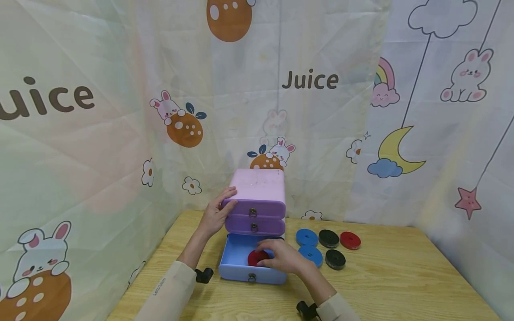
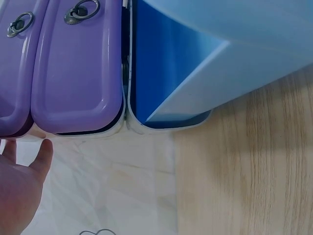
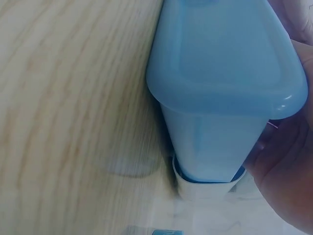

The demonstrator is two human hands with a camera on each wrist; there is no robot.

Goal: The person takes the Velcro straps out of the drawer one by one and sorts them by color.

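Note:
A small drawer cabinet (image 1: 257,183) with a pink top and two purple drawer fronts stands on the table. Its blue bottom drawer (image 1: 233,272) is pulled out. My left hand (image 1: 214,214) rests against the cabinet's upper left side, fingers fairly straight; the left wrist view shows it beside the purple drawers (image 2: 80,73). Inside the blue drawer lies a red flat round roll (image 1: 255,258). My right hand (image 1: 283,256) reaches over the drawer's right wall and pinches the red roll between thumb and fingers. In the right wrist view the blue drawer (image 3: 220,58) hides the fingertips.
Right of the cabinet lie two blue rolls (image 1: 307,237), two black rolls (image 1: 329,239) and another red roll (image 1: 350,240), all flat on the wooden table (image 1: 385,276). Printed cloth (image 1: 321,133) hangs behind and at both sides.

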